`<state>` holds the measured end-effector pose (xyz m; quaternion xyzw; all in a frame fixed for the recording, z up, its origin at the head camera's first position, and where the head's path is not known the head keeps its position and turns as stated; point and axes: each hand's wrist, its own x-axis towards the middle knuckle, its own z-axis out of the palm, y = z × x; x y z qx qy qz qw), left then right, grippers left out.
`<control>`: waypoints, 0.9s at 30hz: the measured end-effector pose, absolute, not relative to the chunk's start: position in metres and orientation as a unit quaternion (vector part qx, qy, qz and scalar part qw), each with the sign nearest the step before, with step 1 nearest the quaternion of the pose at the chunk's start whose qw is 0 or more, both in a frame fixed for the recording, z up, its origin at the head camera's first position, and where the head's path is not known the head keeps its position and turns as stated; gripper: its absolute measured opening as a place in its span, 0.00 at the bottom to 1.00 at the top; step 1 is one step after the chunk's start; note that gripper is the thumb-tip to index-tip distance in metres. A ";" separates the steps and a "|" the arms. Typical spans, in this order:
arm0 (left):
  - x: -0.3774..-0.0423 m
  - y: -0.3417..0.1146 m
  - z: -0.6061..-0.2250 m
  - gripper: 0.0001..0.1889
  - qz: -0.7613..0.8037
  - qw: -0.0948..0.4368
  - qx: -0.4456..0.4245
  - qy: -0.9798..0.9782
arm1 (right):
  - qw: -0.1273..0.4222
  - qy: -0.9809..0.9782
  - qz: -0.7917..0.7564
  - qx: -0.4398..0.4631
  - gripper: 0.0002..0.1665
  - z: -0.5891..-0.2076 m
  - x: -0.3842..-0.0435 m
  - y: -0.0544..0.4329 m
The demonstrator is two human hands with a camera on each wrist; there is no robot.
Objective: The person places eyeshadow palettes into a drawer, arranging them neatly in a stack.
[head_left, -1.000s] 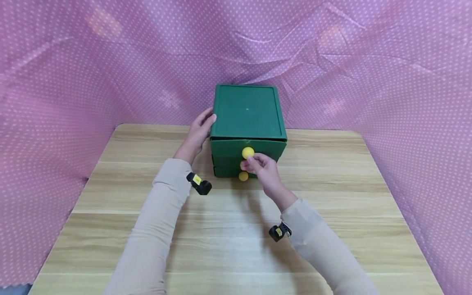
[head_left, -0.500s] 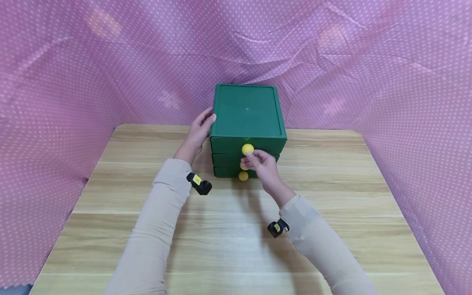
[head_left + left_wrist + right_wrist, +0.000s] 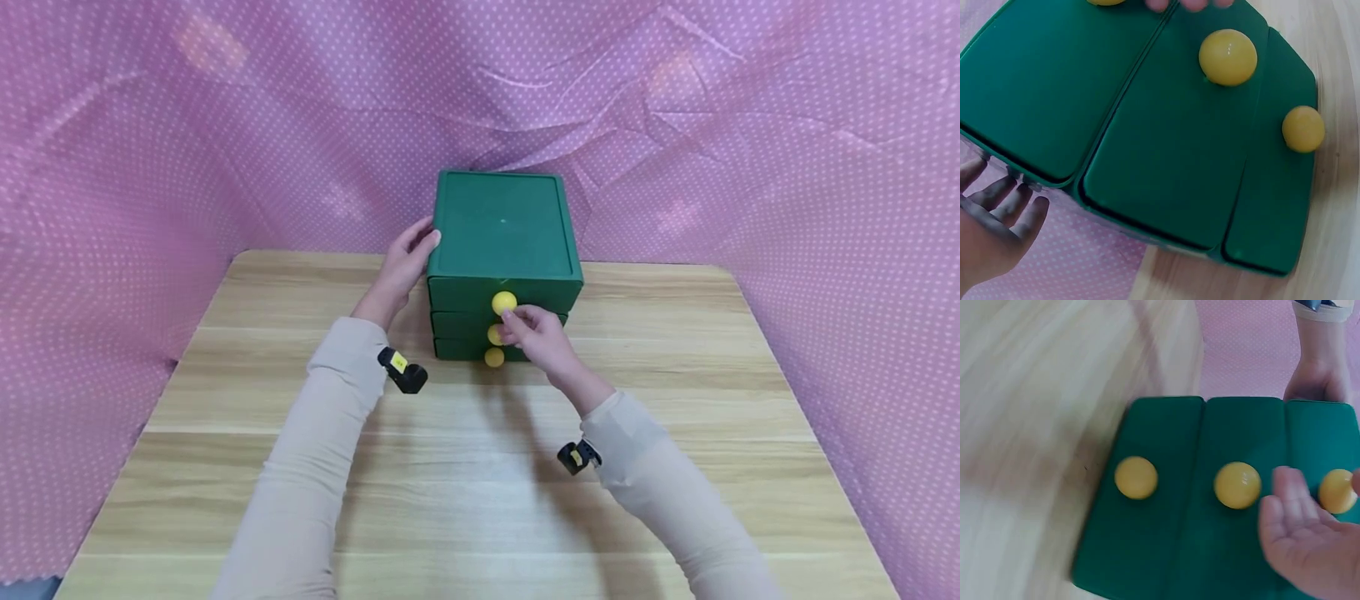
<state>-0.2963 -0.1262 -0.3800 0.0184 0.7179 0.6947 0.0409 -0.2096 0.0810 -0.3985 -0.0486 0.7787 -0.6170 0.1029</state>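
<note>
A green three-drawer cabinet (image 3: 502, 223) stands on the table with all its drawers closed. Each drawer front bears a round yellow knob. My left hand (image 3: 399, 268) rests against the cabinet's left side; its fingers look relaxed along that wall in the left wrist view. My right hand (image 3: 542, 337) is at the front, thumb by the lower right of the top knob (image 3: 504, 302). In the right wrist view its fingers are extended beside that knob, between it and the middle knob (image 3: 1237, 485). The bottom knob (image 3: 494, 357) is untouched.
The cabinet stands near the back edge of a light wood table (image 3: 465, 500). Pink dotted cloth (image 3: 337, 125) hangs behind and at both sides. Black wrist cameras are strapped to both sleeves.
The top drawer, slightly ajar a second ago, has gone in flush with the cabinet. My right hand has since drawn slightly to the right of the top knob. The left hand stays almost still.
</note>
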 end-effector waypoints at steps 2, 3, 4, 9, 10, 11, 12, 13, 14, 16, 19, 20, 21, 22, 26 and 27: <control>-0.297 -0.126 -0.378 0.26 0.677 0.036 0.024 0.735 | 0.115 0.818 -0.560 -0.063 0.22 -0.393 -0.207 0.084; -0.297 -0.126 -0.377 0.26 0.668 0.032 0.027 0.743 | 0.120 0.836 -0.531 -0.076 0.22 -0.391 -0.205 0.085; -0.297 -0.126 -0.376 0.26 0.658 0.029 0.030 0.752 | 0.125 0.851 -0.503 -0.089 0.22 -0.388 -0.203 0.086; -0.295 -0.127 -0.372 0.25 0.599 -0.011 0.055 0.799 | 0.130 0.881 -0.421 -0.174 0.23 -0.369 -0.194 0.090; -0.295 -0.128 -0.371 0.25 0.586 -0.021 0.062 0.808 | 0.127 0.879 -0.420 -0.188 0.24 -0.364 -0.193 0.090; -0.293 -0.128 -0.370 0.24 0.573 -0.030 0.066 0.816 | 0.121 0.876 -0.420 -0.205 0.24 -0.358 -0.192 0.092; -0.292 -0.129 -0.369 0.24 0.561 -0.037 0.070 0.824 | 0.113 0.873 -0.420 -0.219 0.24 -0.353 -0.191 0.093; -0.291 -0.130 -0.368 0.25 0.551 -0.042 0.073 0.830 | 0.104 0.870 -0.423 -0.232 0.23 -0.347 -0.191 0.095; -0.290 -0.131 -0.367 0.25 0.545 -0.047 0.075 0.833 | 0.091 0.867 -0.424 -0.246 0.23 -0.342 -0.190 0.097; -0.288 -0.133 -0.365 0.26 0.528 -0.056 0.078 0.844 | 0.052 0.867 -0.418 -0.266 0.23 -0.334 -0.192 0.103; -0.285 -0.139 -0.360 0.27 0.500 -0.071 0.084 0.859 | -0.001 0.876 -0.398 -0.274 0.25 -0.323 -0.197 0.114; -0.285 -0.141 -0.358 0.27 0.489 -0.077 0.086 0.865 | -0.018 0.880 -0.388 -0.273 0.26 -0.321 -0.199 0.118; -0.284 -0.144 -0.356 0.27 0.472 -0.083 0.090 0.873 | -0.036 0.885 -0.377 -0.271 0.27 -0.319 -0.202 0.123; -0.284 -0.146 -0.354 0.28 0.456 -0.089 0.093 0.881 | -0.047 0.889 -0.370 -0.266 0.28 -0.317 -0.205 0.128; -0.281 -0.157 -0.348 0.30 0.378 -0.102 0.106 0.914 | -0.073 0.915 -0.322 -0.231 0.35 -0.315 -0.220 0.150; -0.280 -0.160 -0.347 0.31 0.353 -0.104 0.108 0.924 | -0.074 0.922 -0.309 -0.219 0.36 -0.315 -0.224 0.155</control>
